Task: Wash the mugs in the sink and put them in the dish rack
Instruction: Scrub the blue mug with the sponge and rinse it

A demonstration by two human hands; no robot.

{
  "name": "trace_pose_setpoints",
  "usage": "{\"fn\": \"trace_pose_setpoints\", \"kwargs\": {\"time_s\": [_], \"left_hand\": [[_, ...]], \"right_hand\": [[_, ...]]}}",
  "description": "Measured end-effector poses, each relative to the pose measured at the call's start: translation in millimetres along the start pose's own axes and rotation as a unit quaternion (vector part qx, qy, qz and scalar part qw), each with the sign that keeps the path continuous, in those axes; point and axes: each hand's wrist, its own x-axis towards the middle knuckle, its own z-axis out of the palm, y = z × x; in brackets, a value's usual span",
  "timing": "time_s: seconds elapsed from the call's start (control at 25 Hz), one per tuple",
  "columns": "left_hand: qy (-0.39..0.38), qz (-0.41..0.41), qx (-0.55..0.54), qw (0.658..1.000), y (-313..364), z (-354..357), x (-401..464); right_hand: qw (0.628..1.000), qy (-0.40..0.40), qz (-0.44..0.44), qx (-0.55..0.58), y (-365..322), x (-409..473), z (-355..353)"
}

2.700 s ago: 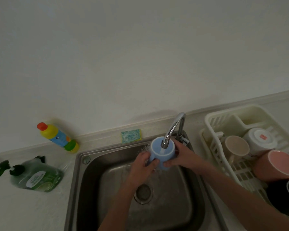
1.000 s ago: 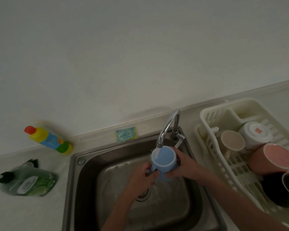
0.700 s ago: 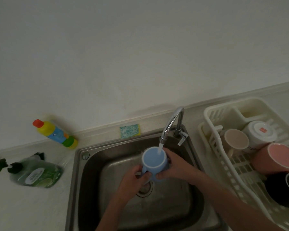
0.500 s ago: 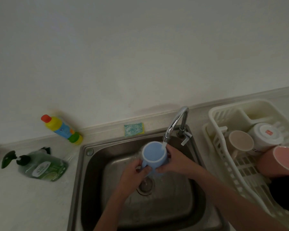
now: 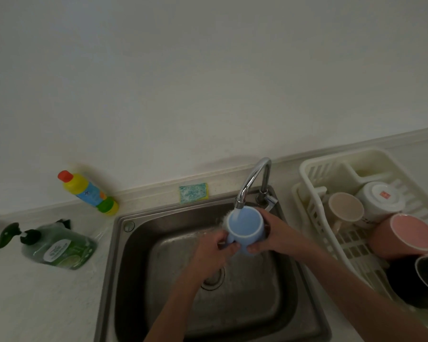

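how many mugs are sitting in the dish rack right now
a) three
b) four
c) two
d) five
b) four: the dish rack holds a beige mug, a white mug, a pink mug and a black mug, while the blue mug is held under the faucet by the left hand and right hand.

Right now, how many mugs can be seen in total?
5. Blue mug under the tap, held by both hands; beige mug, white mug, pink mug and black mug in the dish rack. More may be hidden.
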Motion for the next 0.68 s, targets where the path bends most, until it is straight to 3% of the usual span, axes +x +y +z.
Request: {"fn": "trace_pose_setpoints", "kwargs": {"time_s": [0.24,0.68], "left_hand": [[-0.061,-0.061,-0.009,0.996,-14.3,-1.4,-17.8],[0.006,-0.073,-0.061,0.995,-16.7,-38.1,-0.8]], "right_hand": [[0.999,-0.01,0.037,0.008,9.3,-14.0,27.8],[0.999,-0.027,0.03,-0.003,-17.0,34.7,33.1]]}}
